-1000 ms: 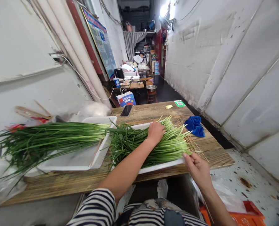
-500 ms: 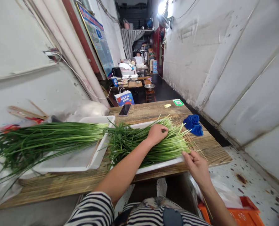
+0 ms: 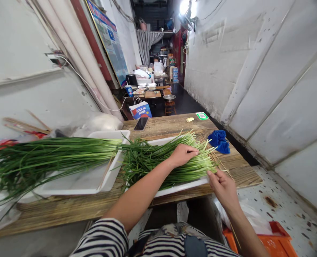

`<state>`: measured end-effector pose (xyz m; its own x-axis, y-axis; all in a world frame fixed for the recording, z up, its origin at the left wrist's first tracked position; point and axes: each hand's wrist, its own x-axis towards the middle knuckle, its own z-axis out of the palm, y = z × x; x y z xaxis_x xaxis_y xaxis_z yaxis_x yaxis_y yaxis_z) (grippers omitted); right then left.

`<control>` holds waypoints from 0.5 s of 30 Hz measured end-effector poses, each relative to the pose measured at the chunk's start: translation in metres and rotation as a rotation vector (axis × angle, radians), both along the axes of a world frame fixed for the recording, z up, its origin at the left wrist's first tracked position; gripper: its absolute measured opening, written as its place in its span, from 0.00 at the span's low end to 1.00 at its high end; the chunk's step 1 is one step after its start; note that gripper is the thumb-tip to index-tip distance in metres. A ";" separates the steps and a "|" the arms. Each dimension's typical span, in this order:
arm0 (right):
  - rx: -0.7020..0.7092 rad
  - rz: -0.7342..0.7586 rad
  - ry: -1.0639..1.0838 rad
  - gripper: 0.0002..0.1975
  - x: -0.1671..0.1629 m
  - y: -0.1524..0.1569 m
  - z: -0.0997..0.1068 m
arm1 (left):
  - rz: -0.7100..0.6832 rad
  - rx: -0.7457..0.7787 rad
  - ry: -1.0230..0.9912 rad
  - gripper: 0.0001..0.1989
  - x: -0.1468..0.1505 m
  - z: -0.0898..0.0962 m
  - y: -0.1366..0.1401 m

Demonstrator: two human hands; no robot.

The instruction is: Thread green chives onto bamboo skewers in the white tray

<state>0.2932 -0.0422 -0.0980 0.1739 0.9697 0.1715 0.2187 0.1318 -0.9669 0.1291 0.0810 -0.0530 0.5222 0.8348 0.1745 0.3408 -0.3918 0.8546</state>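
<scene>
Garlic chives (image 3: 185,171) lie thick in a white tray in front of me, leafy ends left and pale stalk ends right. My left hand (image 3: 184,155) rests over the stalks, thumb and fingers pinched together on the chives near their pale ends. At the tray's right front corner, my right hand (image 3: 223,184) is closed with its fingertips by the stalk ends. A thin bamboo skewer (image 3: 235,235) shows below it, running under the forearm; the grip itself is partly hidden. Several more skewers (image 3: 222,161) lie on the table past the stalk ends.
On the left, a second white tray (image 3: 110,184) carries a long bunch of chives (image 3: 67,153). A phone (image 3: 141,123), a blue cloth (image 3: 219,142) and a green QR card (image 3: 202,116) lie on the wooden table (image 3: 244,175). An orange crate (image 3: 274,242) stands low at right.
My left hand has shifted slightly right and down along the stalks, its fingers reaching toward the pale ends. The right hand has stayed nearly in place.
</scene>
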 end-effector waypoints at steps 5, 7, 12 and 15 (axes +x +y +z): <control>0.013 0.005 0.004 0.15 0.001 0.001 -0.001 | 0.034 -0.046 -0.046 0.14 0.002 0.001 -0.002; 0.014 0.004 0.001 0.15 0.001 0.001 -0.001 | 0.031 -0.055 -0.050 0.14 0.002 0.002 -0.003; 0.009 0.006 -0.013 0.16 0.001 0.001 -0.001 | 0.026 -0.050 -0.035 0.14 0.002 0.002 -0.003; 0.012 0.006 -0.001 0.16 0.001 0.001 -0.002 | 0.032 -0.056 -0.041 0.14 0.002 0.001 -0.002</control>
<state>0.2940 -0.0416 -0.0996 0.1680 0.9686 0.1833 0.2188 0.1447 -0.9650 0.1312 0.0789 -0.0517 0.4880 0.8602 0.1479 0.3164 -0.3323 0.8885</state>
